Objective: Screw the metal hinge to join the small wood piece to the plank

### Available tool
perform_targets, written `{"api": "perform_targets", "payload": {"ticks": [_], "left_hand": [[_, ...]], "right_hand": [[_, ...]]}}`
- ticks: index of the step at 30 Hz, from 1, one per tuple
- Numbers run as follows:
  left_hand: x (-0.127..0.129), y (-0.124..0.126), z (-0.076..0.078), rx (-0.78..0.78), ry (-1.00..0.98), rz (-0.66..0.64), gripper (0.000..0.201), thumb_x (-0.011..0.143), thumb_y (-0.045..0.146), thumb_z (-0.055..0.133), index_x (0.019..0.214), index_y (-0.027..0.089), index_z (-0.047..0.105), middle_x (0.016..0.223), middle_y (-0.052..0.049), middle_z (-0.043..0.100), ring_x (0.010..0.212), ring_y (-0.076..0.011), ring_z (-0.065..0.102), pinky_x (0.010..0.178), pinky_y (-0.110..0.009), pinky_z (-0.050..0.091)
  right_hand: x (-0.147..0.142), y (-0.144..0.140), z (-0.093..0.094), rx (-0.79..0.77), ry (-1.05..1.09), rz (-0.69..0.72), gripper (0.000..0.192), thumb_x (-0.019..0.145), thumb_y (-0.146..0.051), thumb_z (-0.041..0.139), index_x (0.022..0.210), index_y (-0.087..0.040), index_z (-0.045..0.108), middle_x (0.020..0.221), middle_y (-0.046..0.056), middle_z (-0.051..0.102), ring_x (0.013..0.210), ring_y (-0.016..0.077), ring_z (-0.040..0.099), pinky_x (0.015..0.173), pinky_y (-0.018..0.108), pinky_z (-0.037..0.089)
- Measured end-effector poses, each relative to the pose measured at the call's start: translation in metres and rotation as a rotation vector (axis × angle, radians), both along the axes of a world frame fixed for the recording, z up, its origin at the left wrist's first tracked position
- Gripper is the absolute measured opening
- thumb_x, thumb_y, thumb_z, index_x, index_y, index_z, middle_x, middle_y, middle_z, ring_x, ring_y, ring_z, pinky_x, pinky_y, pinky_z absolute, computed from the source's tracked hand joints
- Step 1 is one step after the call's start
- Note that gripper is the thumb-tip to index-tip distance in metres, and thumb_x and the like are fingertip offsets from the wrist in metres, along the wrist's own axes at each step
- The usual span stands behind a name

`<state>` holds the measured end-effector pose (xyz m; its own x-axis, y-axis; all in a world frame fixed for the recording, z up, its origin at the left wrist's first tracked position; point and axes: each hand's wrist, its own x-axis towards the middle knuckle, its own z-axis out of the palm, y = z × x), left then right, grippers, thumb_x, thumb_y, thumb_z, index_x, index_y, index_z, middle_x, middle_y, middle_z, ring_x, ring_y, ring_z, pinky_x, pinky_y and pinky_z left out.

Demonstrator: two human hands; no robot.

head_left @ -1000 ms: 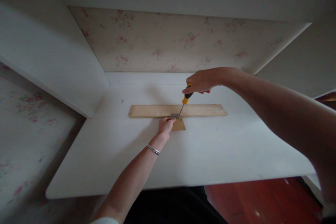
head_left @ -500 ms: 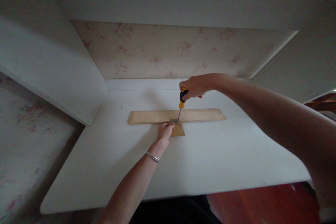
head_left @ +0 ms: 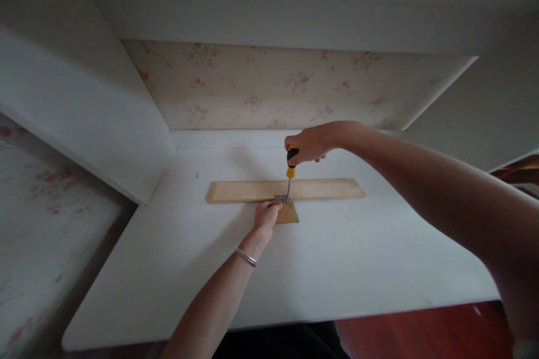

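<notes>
the screwdriver (head_left: 289,171) stands nearly upright, its long axis vertical with the top leaning slightly right. its black-and-yellow handle is up and its metal shaft points down. the tip meets a small metal hinge (head_left: 281,198) at the near edge of the plank (head_left: 324,188).

the right hand (head_left: 307,143) is closed around the top of the handle, fingers wrapped on it. the right arm reaches in from the right side of the view.

the left hand (head_left: 266,215) lies just below the hinge, fingers curled together, with the fingertips pressing at the hinge and at the block (head_left: 289,213). whether it grips anything cannot be told. a thin bracelet (head_left: 246,256) sits on the left wrist.

the plank lies flat with its long axis running left to right, about midway across the surface (head_left: 357,258). the block is a short piece of darker wood, lying flat just in front of the plank's middle and touching its near edge at the hinge.

no containers are in view.

the surface is white and flat, set in an alcove. white panels (head_left: 84,106) close it on the left, on the right and above. floral wallpaper (head_left: 269,87) covers the back wall. a red-brown floor (head_left: 421,336) shows below the near edge at the right.
</notes>
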<state>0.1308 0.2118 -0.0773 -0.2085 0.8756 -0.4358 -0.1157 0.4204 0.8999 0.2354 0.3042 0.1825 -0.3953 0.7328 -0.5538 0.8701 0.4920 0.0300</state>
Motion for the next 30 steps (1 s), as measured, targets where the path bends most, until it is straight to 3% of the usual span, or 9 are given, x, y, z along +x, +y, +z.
{"api": "perform_targets", "payload": {"ticks": [4,8,12,16,20,25,30], "left_hand": [[0.0003,0.0002,-0.0035,-0.003,-0.011,-0.004,0.014,0.063,0.026,0.069,0.062,0.014,0.063,0.056,0.001,0.054,0.052,-0.0096,0.043,0.049,-0.022,0.028],[-0.0003,0.0004,-0.0051,-0.007,-0.012,-0.001,0.015,0.063,0.027,0.07,0.062,0.014,0.064,0.057,0.0,0.056,0.054,-0.0103,0.044,0.05,-0.022,0.028],[-0.0007,0.0006,-0.0032,-0.016,-0.018,-0.001,0.014,0.062,0.026,0.07,0.06,0.014,0.064,0.057,0.0,0.057,0.053,-0.0104,0.045,0.05,-0.022,0.029],[-0.0002,0.0005,-0.0007,-0.017,-0.035,-0.004,0.01,0.065,0.024,0.068,0.066,0.013,0.067,0.061,-0.001,0.06,0.056,-0.0109,0.047,0.052,-0.022,0.031],[0.0002,0.0001,0.0005,-0.008,-0.052,-0.001,0.009,0.065,0.022,0.068,0.066,0.013,0.067,0.063,-0.002,0.061,0.057,-0.0108,0.048,0.054,-0.022,0.033],[-0.0003,-0.001,0.002,-0.016,-0.061,0.009,0.009,0.065,0.021,0.068,0.062,0.014,0.064,0.058,0.0,0.057,0.053,-0.0101,0.045,0.053,-0.022,0.032],[-0.0004,-0.0017,0.0042,-0.019,-0.072,0.018,0.01,0.065,0.02,0.069,0.06,0.014,0.063,0.055,0.0,0.054,0.052,-0.0098,0.044,0.054,-0.023,0.033]], "right_hand": [[0.0001,0.0008,-0.0013,-0.002,-0.072,-0.002,0.059,0.08,-0.064,0.039,0.098,-0.012,0.06,0.072,0.01,0.063,0.055,0.019,0.058,0.054,0.032,0.039],[-0.0004,0.001,-0.0028,-0.022,0.014,-0.012,0.055,0.078,-0.059,0.05,0.114,-0.017,0.051,0.076,0.007,0.064,0.056,0.0163,0.058,0.052,0.027,0.038],[-0.0014,0.0004,-0.0021,0.026,-0.062,0.024,0.056,0.081,-0.064,0.04,0.092,-0.012,0.059,0.068,0.009,0.062,0.053,0.0172,0.056,0.052,0.03,0.038],[-0.0008,0.0,-0.0026,-0.005,0.03,0.008,0.05,0.08,-0.058,0.046,0.11,-0.018,0.051,0.076,0.007,0.064,0.053,0.0165,0.057,0.05,0.028,0.037],[-0.0008,-0.0007,-0.0032,0.005,-0.007,0.024,0.048,0.083,-0.057,0.041,0.102,-0.016,0.055,0.072,0.008,0.063,0.052,0.0178,0.057,0.05,0.03,0.038],[-0.0002,-0.0013,-0.0031,-0.006,0.035,0.005,0.051,0.08,-0.054,0.047,0.118,-0.02,0.045,0.076,0.006,0.063,0.053,0.0173,0.057,0.05,0.029,0.037],[-0.0005,-0.0026,0.0,0.052,-0.044,0.029,0.055,0.081,-0.063,0.038,0.103,-0.015,0.056,0.07,0.008,0.062,0.052,0.018,0.056,0.051,0.031,0.037]]}}
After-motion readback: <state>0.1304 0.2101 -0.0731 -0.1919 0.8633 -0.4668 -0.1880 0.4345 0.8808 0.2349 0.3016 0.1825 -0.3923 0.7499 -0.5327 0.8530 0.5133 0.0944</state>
